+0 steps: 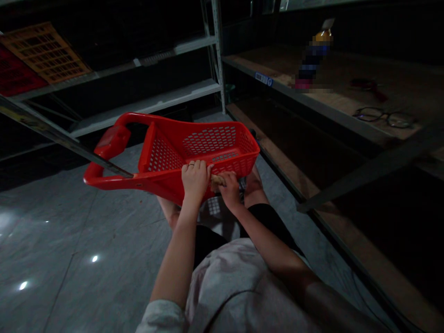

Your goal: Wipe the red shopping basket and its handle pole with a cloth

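In front of my knees stands a red plastic shopping cart (166,182) with perforated walls and a looped handle at the left. My left hand (196,179) is closed over the cart's near rim, fingers hooked on the inside edge. Just right of it, my right hand (230,188) is closed on a small crumpled tan rag (217,181). The rag lies against the outer face of the cart's near side, below the rim. Part of it is hidden by my fingers. The cart's basket shows bare perforated walls and floor.
At the right, a wooden shelf (350,104) holds eyeglasses (385,118), a dark red tool-like thing (368,87) and a blurred bottle (314,55). A metal rack (149,106) stands behind, with a yellow crate (46,52) and a red crate (17,69). A slanted metal bar (65,136) crosses the cart's handle.
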`<state>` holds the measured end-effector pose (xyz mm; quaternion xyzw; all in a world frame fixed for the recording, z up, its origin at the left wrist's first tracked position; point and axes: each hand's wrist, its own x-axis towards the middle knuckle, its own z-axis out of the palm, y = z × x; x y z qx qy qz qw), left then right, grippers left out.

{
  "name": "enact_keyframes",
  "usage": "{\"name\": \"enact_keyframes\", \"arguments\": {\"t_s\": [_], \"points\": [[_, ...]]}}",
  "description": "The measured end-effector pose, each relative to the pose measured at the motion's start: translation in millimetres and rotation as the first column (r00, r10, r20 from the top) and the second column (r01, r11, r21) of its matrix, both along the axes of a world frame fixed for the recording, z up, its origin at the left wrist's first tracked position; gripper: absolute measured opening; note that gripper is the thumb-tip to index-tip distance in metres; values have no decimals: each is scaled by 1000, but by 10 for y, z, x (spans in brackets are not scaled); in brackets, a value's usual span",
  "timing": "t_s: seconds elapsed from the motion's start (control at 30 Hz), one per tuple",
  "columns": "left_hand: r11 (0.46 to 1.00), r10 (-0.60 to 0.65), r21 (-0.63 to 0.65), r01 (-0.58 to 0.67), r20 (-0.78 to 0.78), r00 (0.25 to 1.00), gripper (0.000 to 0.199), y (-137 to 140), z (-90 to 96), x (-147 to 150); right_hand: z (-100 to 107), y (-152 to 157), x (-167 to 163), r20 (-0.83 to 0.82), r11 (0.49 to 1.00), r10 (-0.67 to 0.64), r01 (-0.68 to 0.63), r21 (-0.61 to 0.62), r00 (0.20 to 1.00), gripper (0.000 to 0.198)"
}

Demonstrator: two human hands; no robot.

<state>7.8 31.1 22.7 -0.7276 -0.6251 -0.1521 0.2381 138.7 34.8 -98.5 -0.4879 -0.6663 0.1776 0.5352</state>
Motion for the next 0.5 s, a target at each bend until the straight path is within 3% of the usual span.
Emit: {"name": "enact_keyframes", "arguments": {"t_s": [0.1, 0.17, 0.23, 0.3, 0.4, 0.43, 0.5], "points": [[1000, -3, -30, 4, 7, 1000, 32, 0, 2, 4, 473, 164, -57, -101, 978, -51, 70, 195, 994, 34], [999, -2, -43, 3, 15, 1000, 29, 0, 6, 8, 495, 210, -68, -100, 974, -63, 83, 209, 993, 35], [999, 7, -43, -6, 29, 1000, 32, -1, 9, 15, 247, 171, -48, -32, 991, -35, 39, 128, 999, 38], [999, 12, -38, -10, 43, 999, 37, -2, 11, 23, -150, 65, -2, 72, 998, 57, -56, -28, 996, 39], [999, 11, -47, -8, 65, 998, 38, -6, 11, 31, -606, -78, 91, 131, 957, 185, -148, -249, 974, 36], [999, 10, -54, -6, 75, 997, 38, -7, 10, 33, -643, -91, 124, 114, 952, 172, -135, -276, 978, 34], [998, 8, -62, -2, 95, 995, 39, -5, 5, 33, -507, -50, 193, 50, 971, 73, -59, -233, 996, 30]]}}
